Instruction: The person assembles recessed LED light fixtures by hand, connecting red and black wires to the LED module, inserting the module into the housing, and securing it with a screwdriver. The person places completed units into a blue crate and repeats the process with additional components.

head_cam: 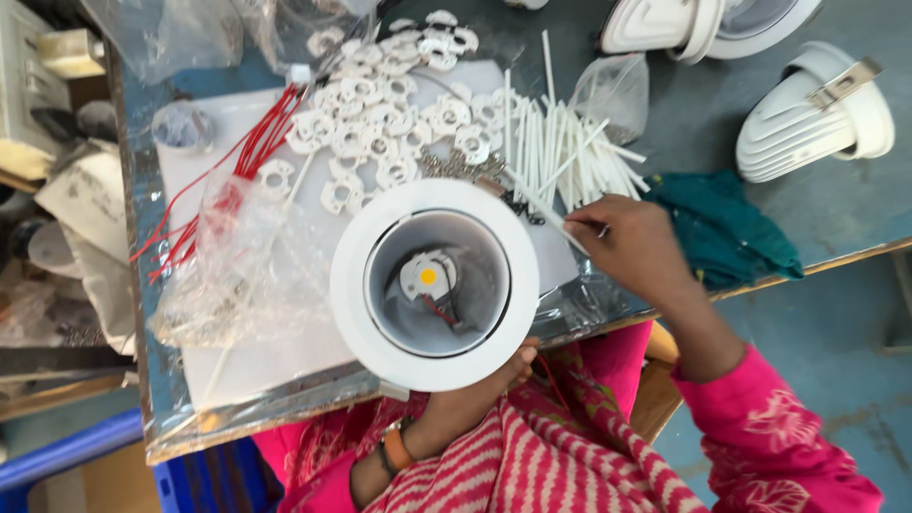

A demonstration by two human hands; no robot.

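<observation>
My left hand point(475, 394) grips a round white downlight housing point(351, 285) from below, open face up. Inside it sits a small disc with a yellow LED chip point(427, 276) and a red and a black wire. My right hand point(632, 247) is to the right of the housing and pinches one thin white sleeve tube point(541, 209) at the edge of a pile of the same tubes point(570, 152).
White plastic ring holders point(380, 123) lie heaped at the back. Red wires point(242, 171) run into a clear plastic bag point(237, 266) on the left. A teal cloth point(722, 223) and two more white housings point(807, 114) lie at the right. The table edge point(285, 408) runs near my body.
</observation>
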